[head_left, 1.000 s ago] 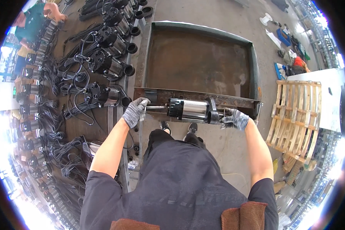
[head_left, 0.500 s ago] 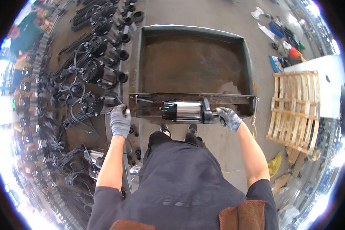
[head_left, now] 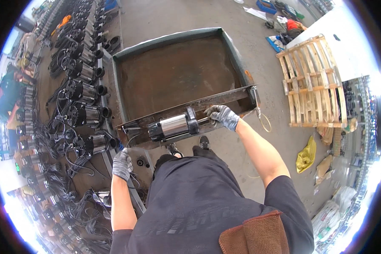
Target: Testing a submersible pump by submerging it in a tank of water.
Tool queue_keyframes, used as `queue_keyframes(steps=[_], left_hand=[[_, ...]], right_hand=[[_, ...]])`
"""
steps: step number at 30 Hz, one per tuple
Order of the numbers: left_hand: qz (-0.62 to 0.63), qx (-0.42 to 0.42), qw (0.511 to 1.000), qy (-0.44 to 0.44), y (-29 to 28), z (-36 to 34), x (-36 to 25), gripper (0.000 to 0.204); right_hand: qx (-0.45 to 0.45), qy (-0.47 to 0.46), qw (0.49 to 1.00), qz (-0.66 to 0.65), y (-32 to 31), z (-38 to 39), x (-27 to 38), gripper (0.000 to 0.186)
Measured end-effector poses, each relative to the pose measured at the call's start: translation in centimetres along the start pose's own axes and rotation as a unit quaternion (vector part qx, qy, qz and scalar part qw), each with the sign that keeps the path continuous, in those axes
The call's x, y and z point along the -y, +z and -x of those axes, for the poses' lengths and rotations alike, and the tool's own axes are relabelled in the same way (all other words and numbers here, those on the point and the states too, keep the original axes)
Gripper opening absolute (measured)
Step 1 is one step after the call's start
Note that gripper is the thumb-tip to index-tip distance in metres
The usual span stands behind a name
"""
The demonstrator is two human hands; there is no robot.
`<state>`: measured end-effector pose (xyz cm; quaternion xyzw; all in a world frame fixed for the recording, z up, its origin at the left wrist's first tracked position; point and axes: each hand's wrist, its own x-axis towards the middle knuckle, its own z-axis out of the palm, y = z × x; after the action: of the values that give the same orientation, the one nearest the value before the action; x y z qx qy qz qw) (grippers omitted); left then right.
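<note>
A silver and black cylindrical motor, seemingly of a pump, (head_left: 174,126) lies across the near ledge of a water-filled metal tank (head_left: 120,95). My right hand (head_left: 223,116), in a grey glove, is closed at the motor's right end, around the short metal shaft (head_left: 203,120). Also gloved, my left hand (head_left: 122,166) is lower and to the left, its fingers closed on a thin black cable (head_left: 133,181). A small blue bit shows just above its fingertips. The cable's path between motor and hand is only partly visible.
Rows of similar motors (head_left: 85,115) with tangled cables stand along the left, beside a metal rail (head_left: 107,163). A wooden pallet (head_left: 311,82) leans at the right, near a yellow bag (head_left: 306,155). Another person (head_left: 8,91) is at the far left.
The view has turned, so the tank sits tilted and further left. My left hand has drawn down from the motors towards me. My right hand remains at the motor's shaft end.
</note>
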<state>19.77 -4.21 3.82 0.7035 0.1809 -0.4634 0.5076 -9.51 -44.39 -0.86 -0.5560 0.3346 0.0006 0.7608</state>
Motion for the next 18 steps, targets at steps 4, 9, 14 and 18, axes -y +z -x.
queue_keyframes(steps=[4,9,14,18], left_hand=[[-0.056,0.068,0.991,0.103,1.9,3.6,-0.3,0.015],[-0.156,0.097,0.954,0.236,6.2,9.7,-4.6,0.024],[-0.178,0.200,0.898,0.349,7.8,14.2,-8.2,0.033],[-0.332,0.157,0.801,0.473,12.7,12.9,-7.9,0.032]], right_hand=[[-0.046,-0.024,0.998,-0.044,-1.7,1.6,0.0,0.014],[-0.070,-0.085,0.929,-0.353,-3.8,4.3,-2.3,0.010],[-0.126,-0.116,0.868,-0.466,-4.8,7.0,-2.5,0.010],[-0.257,-0.118,0.830,-0.480,-5.8,7.4,-2.7,0.012]])
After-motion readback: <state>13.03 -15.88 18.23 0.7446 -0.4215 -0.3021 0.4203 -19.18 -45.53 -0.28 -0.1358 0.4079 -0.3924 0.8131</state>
